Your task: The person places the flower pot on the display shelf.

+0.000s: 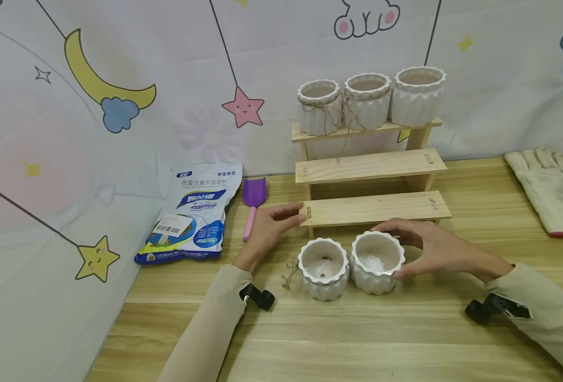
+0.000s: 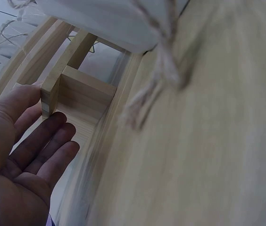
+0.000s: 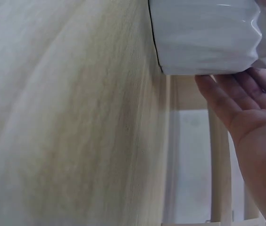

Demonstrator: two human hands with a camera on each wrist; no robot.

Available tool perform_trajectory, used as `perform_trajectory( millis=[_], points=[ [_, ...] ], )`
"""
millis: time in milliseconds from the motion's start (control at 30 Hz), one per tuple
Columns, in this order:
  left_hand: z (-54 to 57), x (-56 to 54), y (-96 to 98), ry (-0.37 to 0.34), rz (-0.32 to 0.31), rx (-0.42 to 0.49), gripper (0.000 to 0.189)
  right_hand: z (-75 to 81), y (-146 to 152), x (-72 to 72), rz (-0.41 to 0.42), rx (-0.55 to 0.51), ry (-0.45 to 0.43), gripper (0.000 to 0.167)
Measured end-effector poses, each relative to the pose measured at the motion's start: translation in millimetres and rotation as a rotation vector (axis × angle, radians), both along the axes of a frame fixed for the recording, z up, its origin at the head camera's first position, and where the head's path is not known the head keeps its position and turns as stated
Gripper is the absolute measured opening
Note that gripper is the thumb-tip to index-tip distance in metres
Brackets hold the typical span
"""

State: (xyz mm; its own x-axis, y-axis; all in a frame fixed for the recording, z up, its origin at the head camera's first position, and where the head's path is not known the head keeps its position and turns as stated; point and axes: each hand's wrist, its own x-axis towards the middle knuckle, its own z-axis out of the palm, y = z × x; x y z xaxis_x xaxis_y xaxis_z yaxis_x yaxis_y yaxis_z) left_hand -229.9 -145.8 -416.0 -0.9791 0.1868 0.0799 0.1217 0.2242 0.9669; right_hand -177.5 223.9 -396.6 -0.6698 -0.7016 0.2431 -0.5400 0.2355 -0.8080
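A tiered wooden plant stand (image 1: 377, 208) stands against the back cloth. My left hand (image 1: 273, 229) grips the left end of its lowest board (image 2: 51, 89), thumb on one face and fingers under the other. Two white scalloped ceramic pots sit side by side on the table in front: a left pot (image 1: 324, 286) with twine (image 1: 288, 273) at its left side, and a right pot (image 1: 375, 281). Around the right side of the right pot, my right hand (image 1: 436, 249) holds it with the thumb in front and fingers behind. Whitish residue shows inside both.
Three more white pots line the top board, a left (image 1: 320, 111), a middle (image 1: 367, 106) and a right one (image 1: 417, 101). Left of the stand lie a purple and pink toy shovel (image 1: 254, 193) and a fertilizer bag (image 1: 195, 212). A work glove (image 1: 548, 185) lies at far right.
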Motion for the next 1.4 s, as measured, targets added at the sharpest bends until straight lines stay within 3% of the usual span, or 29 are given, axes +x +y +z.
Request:
perform_trajectory(
  millis=[733,1233,1400],
  points=[
    [-0.4,0.0,1.1,-0.005,-0.002,0.006,0.038,5.1,-1,3.2,-0.018,-0.052,0.005,0.080],
    [-2.3,-0.6,0.0,0.005,-0.010,0.016,0.038,30.8,0,-7.6,-0.109,-0.056,0.094,0.080],
    [-1.5,0.2,-0.2,0.013,-0.011,0.028,0.038,43.4,-1,-10.8,-0.125,-0.073,0.067,0.078]
  ],
)
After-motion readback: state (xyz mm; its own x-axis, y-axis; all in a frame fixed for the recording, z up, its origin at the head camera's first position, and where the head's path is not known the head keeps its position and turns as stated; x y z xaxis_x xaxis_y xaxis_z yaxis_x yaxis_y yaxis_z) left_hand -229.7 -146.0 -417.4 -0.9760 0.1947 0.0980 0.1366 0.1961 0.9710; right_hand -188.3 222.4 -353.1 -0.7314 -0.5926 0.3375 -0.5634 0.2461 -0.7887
